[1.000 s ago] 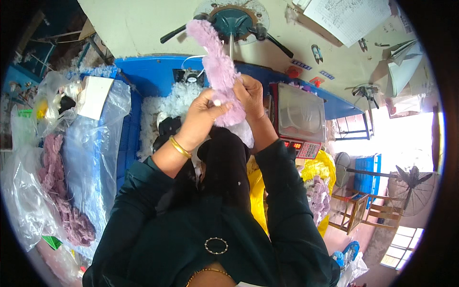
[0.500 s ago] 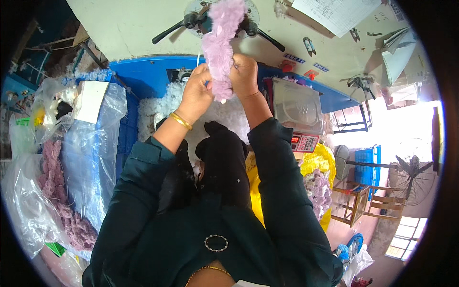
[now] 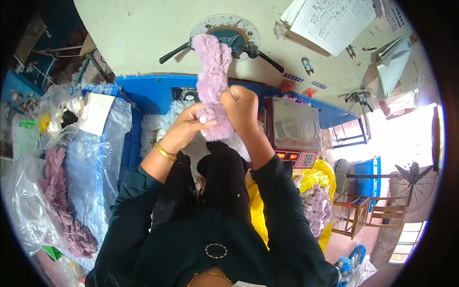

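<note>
Lilac plush piece [image 3: 213,79]: one, long and furry, held up in front of me, near end above my lap, far end overlapping the bench fixture in view.
Left hand [image 3: 185,126]: gripping the plush near its near end from the left, thumb laid over the fur; a small white spot shows by the thumb, nature not clear.
Right hand [image 3: 241,106]: fingers curled in, gripping the right edge of the plush, a little farther along than the left.
Gold bangle [image 3: 165,152]: one, on my left wrist.
Bench [image 3: 138,33]: pale top, far side, blue along its near edge.
Green fixture [image 3: 224,39]: mounted on the bench, black-handled levers to left and right.
Snips [image 3: 307,66]: small, on the bench, right of the fixture.
Papers [image 3: 332,24]: handwritten sheets, far right of the bench.
White fibre fill [image 3: 154,125]: loose heap, near side of the bench.
Digital scale [image 3: 297,131]: red-fronted, right of my right hand.
Yellow sack [image 3: 321,174]: right, near the scale, with lilac furry pieces [image 3: 316,208] in it.
Clear plastic sheeting [image 3: 111,126]: left, over blue; a white card [image 3: 98,114] on it.
Mauve furry pieces [image 3: 57,186]: left, among the plastic.
</note>
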